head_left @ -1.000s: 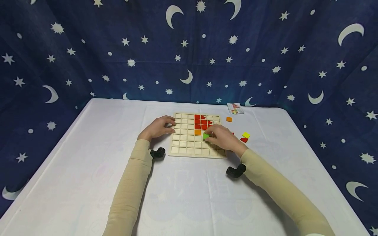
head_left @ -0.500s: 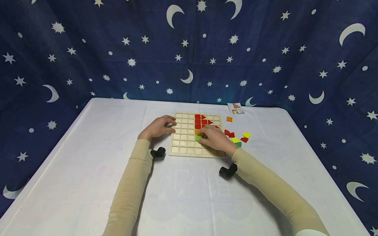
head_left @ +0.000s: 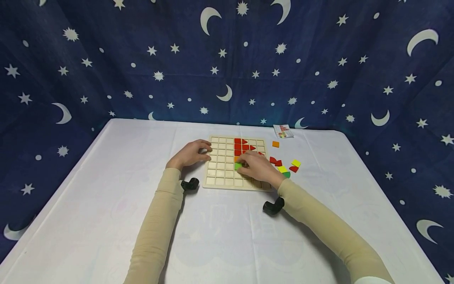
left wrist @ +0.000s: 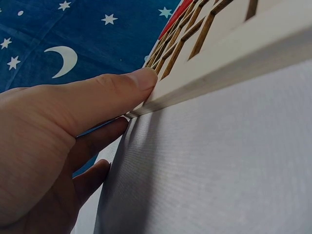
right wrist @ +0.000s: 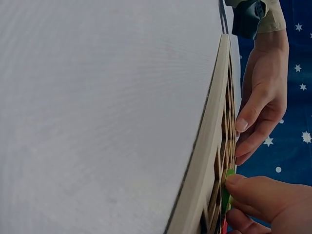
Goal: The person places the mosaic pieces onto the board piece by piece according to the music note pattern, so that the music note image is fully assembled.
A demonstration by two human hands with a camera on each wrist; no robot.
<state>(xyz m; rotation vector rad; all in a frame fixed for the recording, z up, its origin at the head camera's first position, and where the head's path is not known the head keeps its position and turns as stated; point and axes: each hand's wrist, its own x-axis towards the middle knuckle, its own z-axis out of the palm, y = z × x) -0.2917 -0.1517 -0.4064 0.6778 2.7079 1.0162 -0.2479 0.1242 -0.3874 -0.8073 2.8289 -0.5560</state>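
My right hand (head_left: 260,165) pinches a green square tile (head_left: 238,166) at a cell of the wooden grid board (head_left: 220,173). In the right wrist view the thumb lies against the green edge, and the tile looks tilted or on edge there. Just above it an orange tile (head_left: 236,159) is partly covered by my fingers. Red tiles (head_left: 237,146), square and pointed, fill cells in the upper middle of the board. My left hand (head_left: 189,154) rests at the board's left edge. Its thumb touches the rim (left wrist: 195,83), with relaxed fingers beside the edge.
Right of the board lie loose tiles: an orange square (head_left: 275,144), a yellow one (head_left: 296,163), a green rounded one (head_left: 286,174) and several red pieces (head_left: 272,160). A printed pattern card (head_left: 283,131) lies near the back edge of the white table (head_left: 198,236).
My right hand has moved left across the board with the green tile, to below the orange tile, then stayed there. Loose tiles at right have come into view. The left hand has kept still.
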